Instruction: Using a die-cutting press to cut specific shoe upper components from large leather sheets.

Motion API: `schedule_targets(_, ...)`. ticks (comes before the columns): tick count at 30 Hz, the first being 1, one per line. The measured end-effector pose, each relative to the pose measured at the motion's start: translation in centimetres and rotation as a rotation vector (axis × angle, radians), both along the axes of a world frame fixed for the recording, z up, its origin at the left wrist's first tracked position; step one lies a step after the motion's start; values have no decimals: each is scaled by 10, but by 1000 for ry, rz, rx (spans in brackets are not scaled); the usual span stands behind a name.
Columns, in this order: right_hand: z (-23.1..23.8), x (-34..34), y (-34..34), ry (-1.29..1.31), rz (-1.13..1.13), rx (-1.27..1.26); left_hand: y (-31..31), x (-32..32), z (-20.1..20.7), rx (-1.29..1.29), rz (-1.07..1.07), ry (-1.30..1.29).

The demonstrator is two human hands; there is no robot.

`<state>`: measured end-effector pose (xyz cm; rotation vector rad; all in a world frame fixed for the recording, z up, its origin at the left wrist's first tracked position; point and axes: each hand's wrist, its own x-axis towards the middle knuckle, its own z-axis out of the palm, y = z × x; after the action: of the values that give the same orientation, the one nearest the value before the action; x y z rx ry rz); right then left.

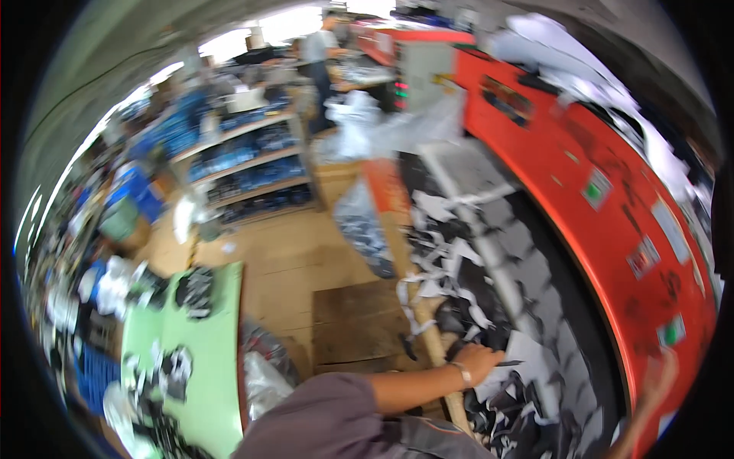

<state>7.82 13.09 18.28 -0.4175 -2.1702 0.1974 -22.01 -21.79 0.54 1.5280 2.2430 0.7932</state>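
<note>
My left hand [477,364] is low over the near side of the red machine's bed, its fingers closed. A thin, dark, pointed piece [511,362] sticks out beside the fingertips; blur hides what it is. Around the hand lie black and white cut scraps [470,287] in a heap along the bed's left edge. A pale grey sheet [529,356] lies just right of the hand. At the lower right, my right hand [657,379] is smeared by motion in front of the red machine cover [566,153], and its fingers do not show clearly.
A light green table [206,344] with black and white pieces stands to the left. Beyond it, a shelf rack [248,168] holds stacks of blue and dark pieces. A person [319,65] stands at the back near another red machine. Plastic bags [267,379] sit beside the green table.
</note>
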Motion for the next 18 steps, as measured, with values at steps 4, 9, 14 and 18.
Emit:
schedule_targets(4,-89,-190,-174,-445,-144,-405,-50,-61,33,113,-176,-366)
schedule_targets(9,-144,-234,-224,-610,-319,-451,-41,-192,31,103,-1,-604)
schedule_targets(14,-155,-261,-226,-569,-446,-673,0,-339,-19,145,275,-184)
schedule_targets(18,-137,-262,-218,-170,-344,-598,20,-340,-26,-20,282,-2)
